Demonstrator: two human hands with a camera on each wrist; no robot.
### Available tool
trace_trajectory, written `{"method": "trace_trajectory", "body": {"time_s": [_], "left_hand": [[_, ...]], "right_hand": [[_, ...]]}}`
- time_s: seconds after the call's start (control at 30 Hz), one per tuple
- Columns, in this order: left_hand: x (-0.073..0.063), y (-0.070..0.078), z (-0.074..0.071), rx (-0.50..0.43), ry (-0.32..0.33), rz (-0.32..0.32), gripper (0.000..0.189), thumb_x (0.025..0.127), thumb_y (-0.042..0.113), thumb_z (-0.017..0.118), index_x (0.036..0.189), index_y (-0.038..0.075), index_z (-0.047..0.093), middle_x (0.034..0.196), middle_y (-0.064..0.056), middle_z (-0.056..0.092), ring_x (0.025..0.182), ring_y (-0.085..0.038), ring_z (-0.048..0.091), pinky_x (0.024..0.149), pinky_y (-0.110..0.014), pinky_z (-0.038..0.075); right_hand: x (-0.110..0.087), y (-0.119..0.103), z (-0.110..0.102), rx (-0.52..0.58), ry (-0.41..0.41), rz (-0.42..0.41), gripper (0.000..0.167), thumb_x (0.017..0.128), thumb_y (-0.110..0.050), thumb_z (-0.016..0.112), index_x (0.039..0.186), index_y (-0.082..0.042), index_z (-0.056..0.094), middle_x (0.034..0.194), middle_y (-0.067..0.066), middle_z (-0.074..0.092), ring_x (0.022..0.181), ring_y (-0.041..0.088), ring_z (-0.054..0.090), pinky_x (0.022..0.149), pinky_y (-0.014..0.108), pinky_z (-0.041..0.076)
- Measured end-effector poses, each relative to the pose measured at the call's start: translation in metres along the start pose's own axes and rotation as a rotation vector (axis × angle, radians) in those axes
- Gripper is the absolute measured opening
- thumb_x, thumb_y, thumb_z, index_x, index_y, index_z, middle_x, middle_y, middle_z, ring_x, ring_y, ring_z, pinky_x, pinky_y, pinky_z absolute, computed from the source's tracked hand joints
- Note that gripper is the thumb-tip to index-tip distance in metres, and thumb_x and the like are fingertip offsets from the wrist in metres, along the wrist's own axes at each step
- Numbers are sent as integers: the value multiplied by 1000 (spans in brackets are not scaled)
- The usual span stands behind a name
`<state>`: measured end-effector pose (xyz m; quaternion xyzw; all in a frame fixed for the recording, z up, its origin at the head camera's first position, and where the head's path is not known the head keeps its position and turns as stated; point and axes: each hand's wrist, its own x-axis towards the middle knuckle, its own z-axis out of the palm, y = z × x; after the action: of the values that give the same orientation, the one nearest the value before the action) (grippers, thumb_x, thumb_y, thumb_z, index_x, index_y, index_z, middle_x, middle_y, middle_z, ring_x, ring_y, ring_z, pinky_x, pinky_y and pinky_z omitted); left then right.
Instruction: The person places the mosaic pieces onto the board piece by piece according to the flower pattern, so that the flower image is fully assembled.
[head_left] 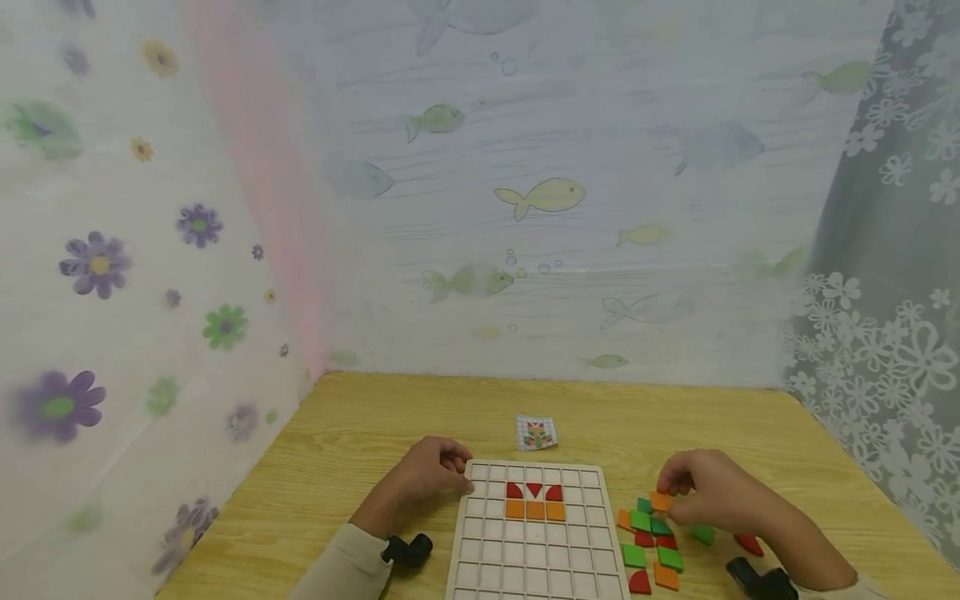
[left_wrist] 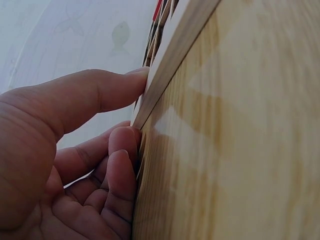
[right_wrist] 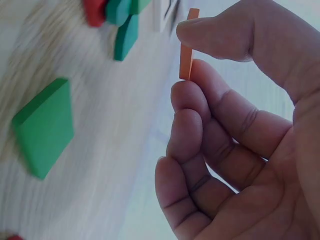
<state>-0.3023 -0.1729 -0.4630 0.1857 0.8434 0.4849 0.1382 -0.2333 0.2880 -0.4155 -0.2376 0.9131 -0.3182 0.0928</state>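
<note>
My left hand (head_left: 433, 471) grips the upper left corner of a pale wooden grid board (head_left: 498, 552). In the left wrist view its thumb lies on the board's rim (left_wrist: 175, 55), with curled fingers against the edge below. Three red pieces, a triangle (head_left: 534, 490) between two rounded ones, fill one row of cells; three orange squares (head_left: 535, 510) sit directly beneath. Right of the board, my right hand (head_left: 712, 492) pinches an orange tile (right_wrist: 186, 62) between thumb and fingers, above loose green, red and orange pieces (head_left: 640, 522). A green tile (right_wrist: 45, 127) lies nearby on the table.
Behind the board lies a small card (head_left: 536, 433) with a coloured grid pattern. The wood-grain table (head_left: 375, 408) meets a fish-patterned curtain at its far edge. A red piece (head_left: 748, 544) lies under my right forearm. Black wrist devices (head_left: 408, 552) are on both wrists.
</note>
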Motion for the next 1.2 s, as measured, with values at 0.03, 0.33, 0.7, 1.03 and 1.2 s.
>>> {"method": "trace_trajectory", "body": {"time_s": [0.03, 0.33, 0.7, 1.03, 1.2], "left_hand": [[0, 0, 0, -2, -1, 1, 39, 84, 12, 86, 118, 2, 69, 96, -5, 64, 84, -18, 58, 73, -31, 51], [1, 1, 0, -6, 4, -19, 40, 84, 13, 86, 119, 2, 69, 96, -5, 63, 85, -19, 57, 75, -33, 50], [0, 1, 2, 3, 21, -17, 39, 84, 13, 86, 117, 1, 69, 94, -4, 63, 83, -18, 57, 73, -31, 50], [0, -1, 2, -19, 18, -20, 39, 85, 12, 85, 118, 1, 69, 95, -4, 63, 84, -18, 57, 75, -32, 51], [1, -2, 3, -2, 19, -7, 40, 84, 13, 86, 118, 1, 69, 95, -4, 64, 84, -18, 58, 73, -31, 51]], "right_hand": [[1, -2, 0, 0, 1, -4, 19, 83, -15, 81, 100, -15, 72, 96, -3, 69, 81, 4, 57, 69, 27, 51], [14, -17, 5, -11, 2, -39, 20, 81, -12, 81, 98, -17, 72, 93, -4, 67, 80, 5, 55, 69, 27, 50], [38, -32, 20, -2, 16, -131, 20, 81, -10, 80, 97, -19, 73, 92, -7, 68, 80, 5, 57, 71, 26, 52], [58, -52, 45, 81, -35, -128, 17, 80, -10, 83, 93, -16, 74, 90, -4, 70, 80, 14, 61, 71, 26, 53], [64, -59, 56, 90, -72, -123, 16, 81, -9, 82, 93, -17, 74, 91, -3, 70, 80, 13, 60, 70, 26, 52]]}}
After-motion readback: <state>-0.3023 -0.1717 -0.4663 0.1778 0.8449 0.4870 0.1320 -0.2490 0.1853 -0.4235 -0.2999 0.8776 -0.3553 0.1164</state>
